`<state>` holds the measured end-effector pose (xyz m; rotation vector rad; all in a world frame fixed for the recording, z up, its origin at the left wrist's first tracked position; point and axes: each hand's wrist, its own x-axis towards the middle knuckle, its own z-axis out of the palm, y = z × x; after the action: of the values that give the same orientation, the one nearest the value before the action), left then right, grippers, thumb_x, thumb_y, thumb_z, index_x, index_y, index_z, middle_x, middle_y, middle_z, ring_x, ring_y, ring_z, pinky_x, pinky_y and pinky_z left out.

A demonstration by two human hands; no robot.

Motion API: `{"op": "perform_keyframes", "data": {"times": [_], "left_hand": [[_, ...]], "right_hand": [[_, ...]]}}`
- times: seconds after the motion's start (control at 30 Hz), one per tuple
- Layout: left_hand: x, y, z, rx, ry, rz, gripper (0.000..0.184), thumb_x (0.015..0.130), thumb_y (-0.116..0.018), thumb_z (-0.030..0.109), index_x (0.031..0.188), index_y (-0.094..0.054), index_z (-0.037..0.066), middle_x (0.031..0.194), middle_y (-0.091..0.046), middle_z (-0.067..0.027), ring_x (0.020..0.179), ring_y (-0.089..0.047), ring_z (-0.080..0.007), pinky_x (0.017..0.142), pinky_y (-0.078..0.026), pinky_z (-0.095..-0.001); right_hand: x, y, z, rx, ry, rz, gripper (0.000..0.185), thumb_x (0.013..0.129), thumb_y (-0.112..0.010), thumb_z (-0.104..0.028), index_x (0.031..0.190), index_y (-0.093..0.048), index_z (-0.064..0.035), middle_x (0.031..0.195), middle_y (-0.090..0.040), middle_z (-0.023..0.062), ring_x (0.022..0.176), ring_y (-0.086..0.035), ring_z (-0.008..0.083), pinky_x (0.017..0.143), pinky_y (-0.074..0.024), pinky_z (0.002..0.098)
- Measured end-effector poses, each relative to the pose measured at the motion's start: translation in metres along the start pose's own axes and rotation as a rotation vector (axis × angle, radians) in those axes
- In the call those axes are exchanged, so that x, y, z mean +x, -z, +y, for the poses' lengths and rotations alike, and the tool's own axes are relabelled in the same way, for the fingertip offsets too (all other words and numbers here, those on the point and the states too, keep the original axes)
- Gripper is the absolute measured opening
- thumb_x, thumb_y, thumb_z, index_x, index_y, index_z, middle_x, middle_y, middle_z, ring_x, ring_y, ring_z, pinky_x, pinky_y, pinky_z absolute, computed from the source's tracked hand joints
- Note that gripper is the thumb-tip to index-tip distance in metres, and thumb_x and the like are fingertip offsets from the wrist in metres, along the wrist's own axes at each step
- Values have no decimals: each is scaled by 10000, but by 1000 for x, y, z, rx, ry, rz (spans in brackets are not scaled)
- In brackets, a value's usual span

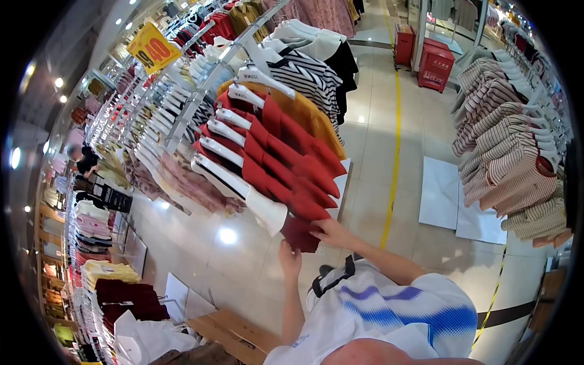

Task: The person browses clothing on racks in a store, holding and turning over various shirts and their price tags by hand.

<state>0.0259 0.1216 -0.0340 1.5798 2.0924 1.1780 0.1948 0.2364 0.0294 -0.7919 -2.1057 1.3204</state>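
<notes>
My left hand pinches the lower left edge of a dark red garment. On its right edge, the fingers of my right hand are closed as well. The dark red cloth hangs just below a white garment at the near end of the rack; whether the two are one piece I cannot tell. Behind it, several red garments hang on white hangers. A mustard garment and black-and-white striped tops hang farther back.
A metal rail carries the clothes, with a yellow price sign above. Striped tops hang at right over white boards. Red boxes stand beyond the yellow floor line. Cardboard lies lower left; a person stands far left.
</notes>
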Motion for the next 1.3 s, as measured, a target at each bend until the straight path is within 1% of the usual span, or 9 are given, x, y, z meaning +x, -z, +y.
{"op": "perform_keyframes", "data": {"times": [0.13,0.2,0.37,0.5,0.6,0.7,0.87,1.1,1.3], "left_hand": [[6,-12,6,-80,38,-18,294,696,-574,-27,987,-535,-6,890,-578,-169,822,-569,-376,722,-453,-410],[5,-21,-3,-165,-90,-43,356,722,-590,49,1066,-527,-20,1033,-581,-180,895,-592,-356,761,-464,-390],[-10,-54,-17,-1283,423,-94,465,931,-408,401,1158,-501,6,1066,-569,-101,991,-571,-210,832,-489,-338],[-1,-38,17,-549,222,-179,381,915,-471,297,1151,-504,0,1060,-573,-98,979,-576,-207,800,-501,-329],[-4,-33,44,-562,243,-69,308,875,-505,129,1152,-503,-5,1067,-575,-101,968,-583,-212,781,-506,-317],[-2,-31,69,-731,359,-44,240,819,-555,91,1035,-582,-10,915,-623,-75,888,-602,-196,708,-473,-315],[14,-28,133,-1269,450,221,403,809,-443,-55,1195,-457,60,1123,-554,-134,959,-574,-293,771,-517,-462],[28,-18,142,-1370,472,88,258,820,-461,-29,1050,-520,73,1048,-580,-124,894,-576,-284,708,-498,-417],[35,-17,140,-1413,445,106,316,846,-467,-21,1152,-459,60,1089,-561,-149,886,-583,-288,713,-505,-410]], "right_hand": [[-4,7,-14,30,-36,-58,255,833,-592,-179,993,-589,20,800,-592,216,745,-577,346,662,-452,381],[-8,6,-18,15,52,-128,284,848,-588,-212,998,-584,29,776,-590,208,720,-578,339,659,-458,372],[-10,5,-10,70,73,-219,297,834,-611,-222,981,-590,35,759,-589,184,708,-580,329,662,-472,365],[-10,12,16,155,259,-6,395,772,-679,-228,1068,-551,-1,883,-576,152,801,-573,288,683,-476,362],[-22,19,43,38,333,-25,495,724,-711,-235,1126,-514,-24,964,-562,141,881,-562,280,710,-477,381],[-29,8,89,-106,342,-125,500,709,-703,-239,1125,-514,-33,981,-566,149,915,-558,310,745,-470,411],[-45,6,122,-159,103,-219,298,770,-596,-210,1007,-581,-30,877,-604,201,823,-591,372,741,-474,438],[-60,11,164,-41,-52,-141,251,766,-592,-231,954,-627,-69,820,-635,174,786,-612,348,697,-470,422],[-68,44,118,-34,-126,-138,277,808,-563,-250,990,-613,-47,802,-628,201,759,-602,375,680,-465,431]]}}
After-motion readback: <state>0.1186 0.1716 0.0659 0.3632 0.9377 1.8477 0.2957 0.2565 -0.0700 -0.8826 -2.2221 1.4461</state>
